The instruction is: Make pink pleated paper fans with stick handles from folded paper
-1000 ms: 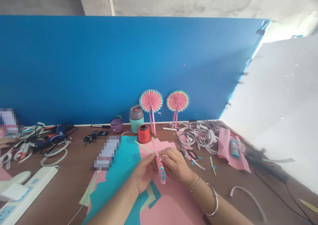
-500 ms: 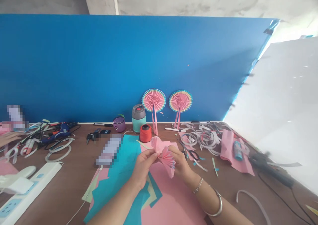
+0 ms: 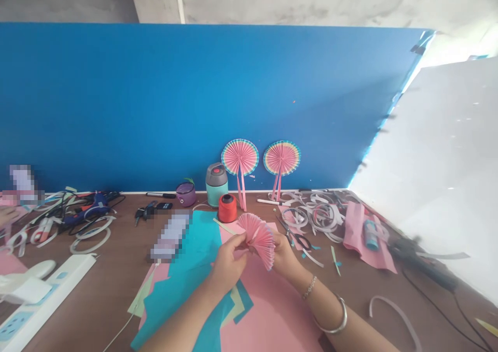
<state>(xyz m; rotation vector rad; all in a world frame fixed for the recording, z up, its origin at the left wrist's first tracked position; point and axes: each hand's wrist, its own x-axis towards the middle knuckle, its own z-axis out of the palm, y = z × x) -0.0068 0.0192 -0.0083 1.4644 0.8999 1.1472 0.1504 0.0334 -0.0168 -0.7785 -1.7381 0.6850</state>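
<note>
A pleated pink paper fan, partly spread, is held up between my hands over the coloured sheets. My left hand pinches it near the point where the folds gather. On the other side, my right hand grips the fan's right part, its fingers partly hidden behind the pleats. Beneath lie a pink sheet and a teal sheet. Two finished-looking round paper fans, one on the left and one on the right, lean against the blue partition.
Behind my hands stand a red container, a teal flask and a purple pot. Scissors and coiled white strips lie to the right. Leftward are a power strip, a blurred phone and a glue gun.
The folded fan has opened wider, its two halves now forming one broader curve. My right hand has shifted slightly, while the table items stay in place.
</note>
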